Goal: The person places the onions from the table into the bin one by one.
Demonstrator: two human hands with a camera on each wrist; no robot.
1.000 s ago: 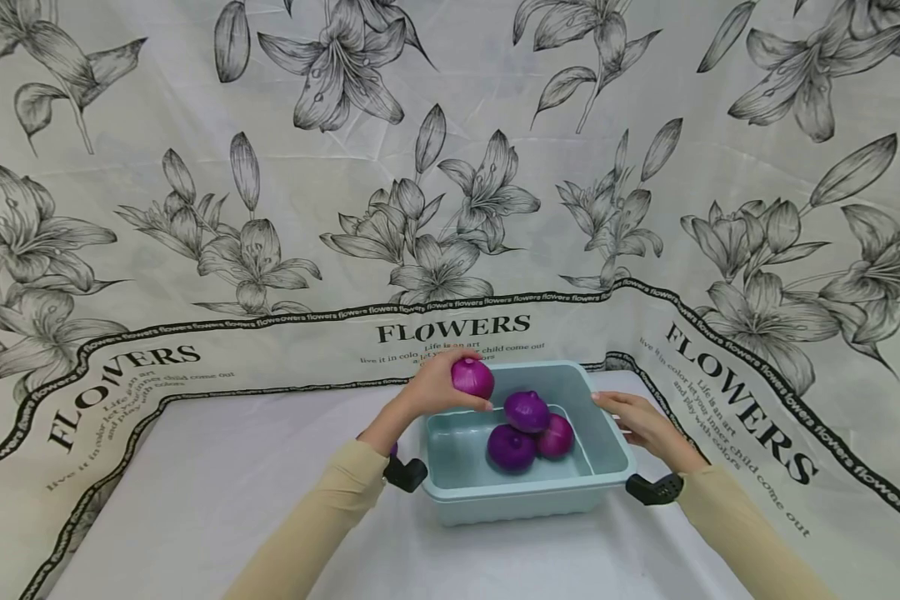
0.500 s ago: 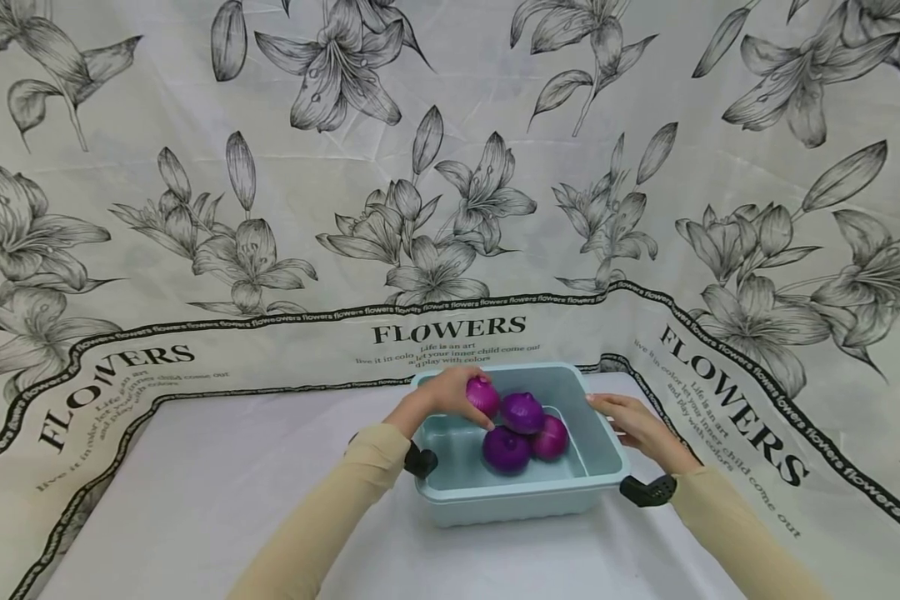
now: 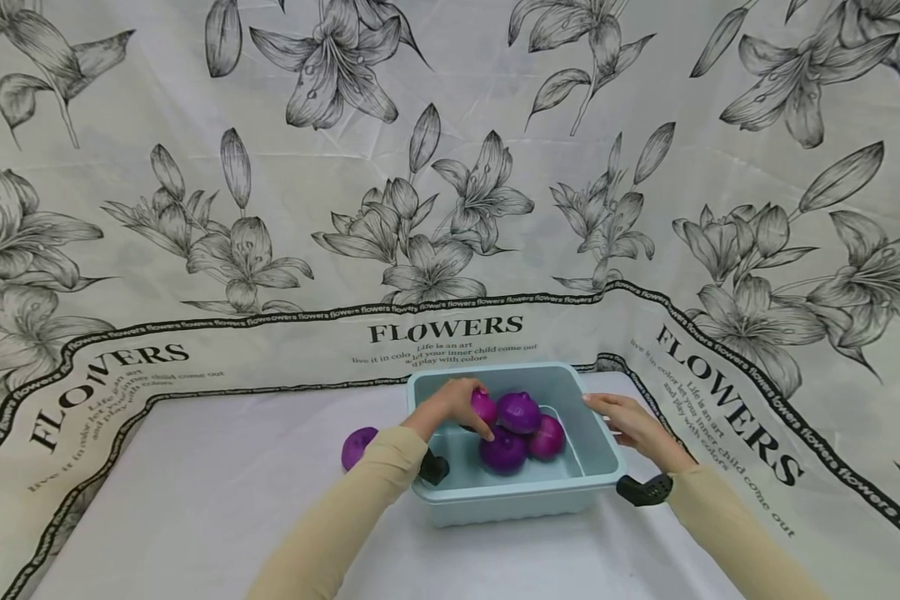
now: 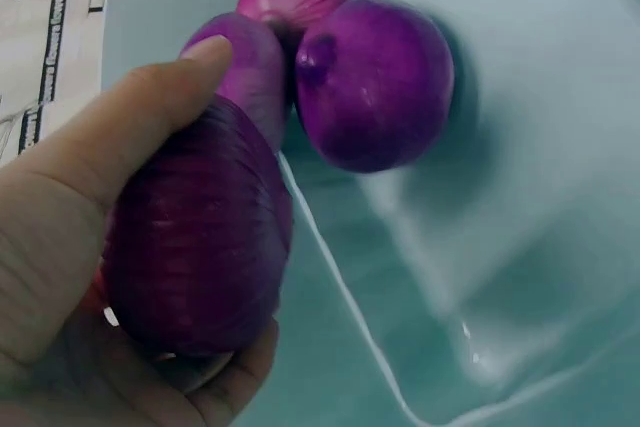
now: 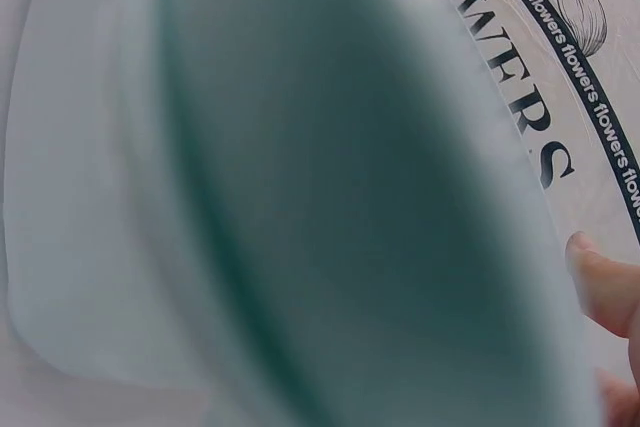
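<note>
In the head view my left hand (image 3: 457,406) is inside the light blue basin (image 3: 525,493), gripping a red onion (image 3: 483,407). The left wrist view shows the thumb over the top of this onion (image 4: 200,237) and fingers curled beneath it. Three more red onions lie grouped in the basin: a dark one (image 3: 504,450) in front, another (image 3: 519,412) behind it and a brighter one (image 3: 547,437) to the right. My right hand (image 3: 637,423) is at the basin's right side, its extended fingertips touching the rim (image 5: 555,277) from outside.
One more purple onion (image 3: 357,447) lies on the white tablecloth (image 3: 217,500) left of the basin, partly behind the left sleeve (image 3: 367,492). A floral curtain (image 3: 270,167) printed with "FLOWERS" closes off the back and sides.
My left hand has lowered its onion from above the basin's left rim down beside the other onions. The onion on the cloth has come into fuller view. My right hand stays at the rim.
</note>
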